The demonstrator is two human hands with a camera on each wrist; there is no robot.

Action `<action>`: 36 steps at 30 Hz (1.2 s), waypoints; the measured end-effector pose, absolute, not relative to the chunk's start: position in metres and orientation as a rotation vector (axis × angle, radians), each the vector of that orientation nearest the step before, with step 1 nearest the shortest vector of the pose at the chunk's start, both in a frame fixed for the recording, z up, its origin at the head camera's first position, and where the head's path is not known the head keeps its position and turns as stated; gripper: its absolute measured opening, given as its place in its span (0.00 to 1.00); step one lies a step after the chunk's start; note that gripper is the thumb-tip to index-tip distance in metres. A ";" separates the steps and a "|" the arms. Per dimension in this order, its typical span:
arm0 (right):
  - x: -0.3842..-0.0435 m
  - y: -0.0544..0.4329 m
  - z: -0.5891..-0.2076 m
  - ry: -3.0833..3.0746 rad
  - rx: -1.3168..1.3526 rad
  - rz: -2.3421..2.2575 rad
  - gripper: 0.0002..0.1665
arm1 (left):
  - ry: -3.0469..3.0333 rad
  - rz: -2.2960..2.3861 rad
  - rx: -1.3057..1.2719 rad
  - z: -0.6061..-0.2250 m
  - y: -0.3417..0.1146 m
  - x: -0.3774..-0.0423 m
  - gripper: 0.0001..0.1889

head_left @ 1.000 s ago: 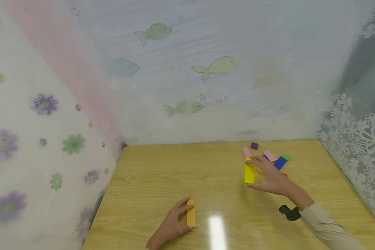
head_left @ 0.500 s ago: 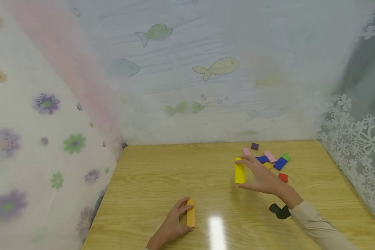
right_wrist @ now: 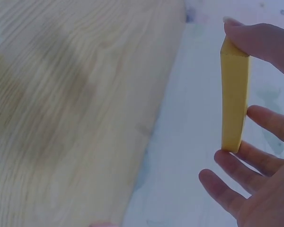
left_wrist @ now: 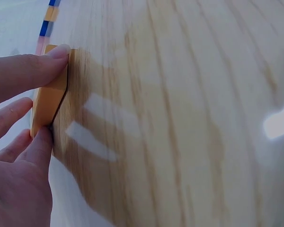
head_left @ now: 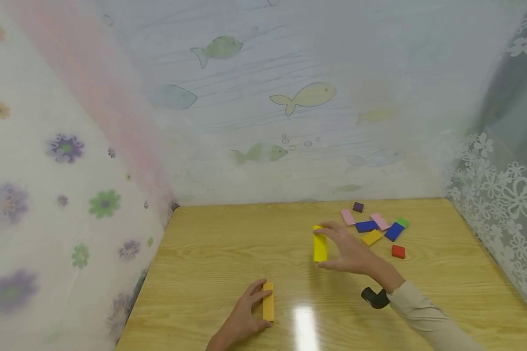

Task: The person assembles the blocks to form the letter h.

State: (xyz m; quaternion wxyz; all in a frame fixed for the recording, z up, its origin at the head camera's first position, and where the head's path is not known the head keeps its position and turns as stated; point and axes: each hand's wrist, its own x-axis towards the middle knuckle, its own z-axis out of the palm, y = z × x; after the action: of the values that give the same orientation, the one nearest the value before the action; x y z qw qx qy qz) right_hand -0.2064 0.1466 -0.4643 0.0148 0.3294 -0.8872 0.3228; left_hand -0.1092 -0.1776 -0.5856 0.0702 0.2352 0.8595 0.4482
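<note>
My left hand (head_left: 242, 314) holds an orange block (head_left: 268, 302) by its two ends, thumb at the near end and fingers at the far end, low at the table's front. In the left wrist view the orange block (left_wrist: 49, 97) stands on the wood with the thumb over its top corner. My right hand (head_left: 349, 251) pinches a yellow block (head_left: 320, 245) end to end between thumb and fingertips, held up over the middle of the table. The right wrist view shows this yellow block (right_wrist: 234, 97) lengthwise, raised off the tabletop.
Right of the right hand lie loose blocks: pink (head_left: 347, 217), dark purple (head_left: 357, 207), blue (head_left: 366, 226), green (head_left: 402, 223), orange-yellow (head_left: 371, 238) and red (head_left: 398, 251). A black device (head_left: 374, 297) sits at the right wrist. A printed wall (head_left: 307, 185) borders the table's (head_left: 228, 234) back edge.
My right hand has carried the yellow block leftward, away from the loose blocks, uncovering the blue, orange-yellow and red ones. My left hand and its orange block have stayed in place.
</note>
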 end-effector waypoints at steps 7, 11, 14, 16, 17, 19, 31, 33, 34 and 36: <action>-0.209 0.131 -0.468 -2.754 1.068 1.052 0.44 | 2.586 1.341 0.706 -0.585 -0.178 -0.109 0.36; -0.211 0.123 -0.470 -2.738 1.083 1.051 0.45 | 2.609 1.304 0.699 -0.584 -0.177 -0.110 0.36; -0.212 0.118 -0.472 -2.744 1.090 1.070 0.45 | 2.620 1.280 0.688 -0.583 -0.176 -0.111 0.36; -0.212 0.115 -0.474 -2.754 1.093 1.083 0.45 | 2.619 1.272 0.666 -0.583 -0.175 -0.111 0.36; -0.212 0.113 -0.474 -2.763 1.091 1.094 0.44 | 2.616 1.270 0.654 -0.583 -0.175 -0.111 0.36; -0.211 0.110 -0.476 -2.766 1.098 1.104 0.44 | 2.608 1.269 0.634 -0.583 -0.175 -0.112 0.36; -0.217 0.088 -0.486 -2.748 1.143 1.108 0.44 | 2.602 1.293 0.677 -0.584 -0.176 -0.112 0.36; -0.218 0.085 -0.489 -2.754 1.144 1.111 0.44 | 2.594 1.296 0.675 -0.585 -0.177 -0.112 0.36; -0.218 0.083 -0.490 -2.761 1.139 1.117 0.44 | 2.588 1.300 0.666 -0.584 -0.177 -0.112 0.36; -0.219 0.079 -0.491 -2.777 1.131 1.123 0.44 | 2.585 1.296 0.650 -0.584 -0.177 -0.111 0.36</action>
State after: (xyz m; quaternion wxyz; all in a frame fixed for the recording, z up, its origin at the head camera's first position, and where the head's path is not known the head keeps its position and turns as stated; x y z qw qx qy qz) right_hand -0.2191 0.0792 -0.4914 -0.0298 0.3530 -0.8670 0.3506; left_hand -0.1115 -0.1766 -0.5837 0.0886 0.2183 0.8688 0.4356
